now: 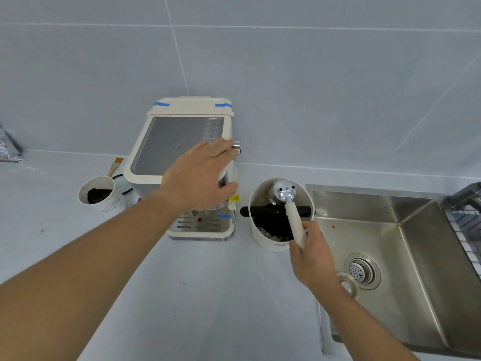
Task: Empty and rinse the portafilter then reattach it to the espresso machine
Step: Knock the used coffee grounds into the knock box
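While the right hand (313, 256) is closed around the cream plastic handle of the portafilter (288, 204), its chrome head is flipped upside down inside the knock box (279, 214), just beyond the black bar across the rim. Knock box: round, cream, smooth-walled, dark grounds in the bottom; sits at the counter's (182, 295) right edge, just beside the sink (390, 243). Left hand (200, 175) lies flat and spread, fingers open, palm on the front right corner of the espresso machine (179, 162), gripping nothing. Machine: boxy, cream plastic shell, brushed metal top plate, slotted drip tray with a red dot, blue tape strips on the rear corners, against the back wall. Chrome knob (236, 146) at its right side, just off the left fingertips. Left of the machine: white paper cup (100, 195) with dark grounds, brush (115, 166) behind it, black cable. Foil bag (9, 147) at far left edge. Sink: stainless, rectangular, stained, round strainer drain (362, 271), faucet (466, 195) at the right edge. Front of the counter is open, glossy pale surface with a few specks.
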The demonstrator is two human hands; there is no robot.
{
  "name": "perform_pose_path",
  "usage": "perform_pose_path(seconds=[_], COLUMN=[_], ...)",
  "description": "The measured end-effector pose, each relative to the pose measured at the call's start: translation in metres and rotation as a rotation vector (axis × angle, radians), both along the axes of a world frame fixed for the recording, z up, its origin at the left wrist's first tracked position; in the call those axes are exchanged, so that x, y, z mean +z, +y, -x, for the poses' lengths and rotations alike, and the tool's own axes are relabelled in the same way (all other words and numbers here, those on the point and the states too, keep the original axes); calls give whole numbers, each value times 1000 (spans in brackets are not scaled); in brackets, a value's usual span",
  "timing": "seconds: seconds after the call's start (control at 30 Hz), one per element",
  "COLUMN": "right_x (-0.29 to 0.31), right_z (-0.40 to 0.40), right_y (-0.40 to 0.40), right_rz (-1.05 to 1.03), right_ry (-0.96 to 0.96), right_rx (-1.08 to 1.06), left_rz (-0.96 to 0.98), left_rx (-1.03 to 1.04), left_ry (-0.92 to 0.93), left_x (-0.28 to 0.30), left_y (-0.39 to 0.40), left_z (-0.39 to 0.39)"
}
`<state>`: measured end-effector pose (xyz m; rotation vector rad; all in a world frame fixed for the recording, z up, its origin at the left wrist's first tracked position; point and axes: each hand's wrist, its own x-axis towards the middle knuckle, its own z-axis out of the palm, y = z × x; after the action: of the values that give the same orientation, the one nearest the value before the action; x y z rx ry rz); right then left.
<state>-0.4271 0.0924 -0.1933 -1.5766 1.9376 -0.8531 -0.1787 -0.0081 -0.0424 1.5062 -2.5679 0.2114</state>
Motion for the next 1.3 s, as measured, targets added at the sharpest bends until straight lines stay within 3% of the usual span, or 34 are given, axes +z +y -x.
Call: perform_pose_path(seconds=[0.8,0.93,1.13,1.3], right_x=[-4,12,36,50], right_z=[2,4,6,-1], right_y=[2,2,7,23], right_rz=[-28,-39,-164,-264], right_ry=[-102,-368,-1054,-1264], right_rx=[-11,-105,-148,-54], left_rz=[-23,-27,-32,-22], left_rx=[13,10,-1,-22], left_ry=[-11,2,7,9], left_x=[1,2,1,-2], left_y=[0,1,0,-2], left_z=[0,1,-1,-2])
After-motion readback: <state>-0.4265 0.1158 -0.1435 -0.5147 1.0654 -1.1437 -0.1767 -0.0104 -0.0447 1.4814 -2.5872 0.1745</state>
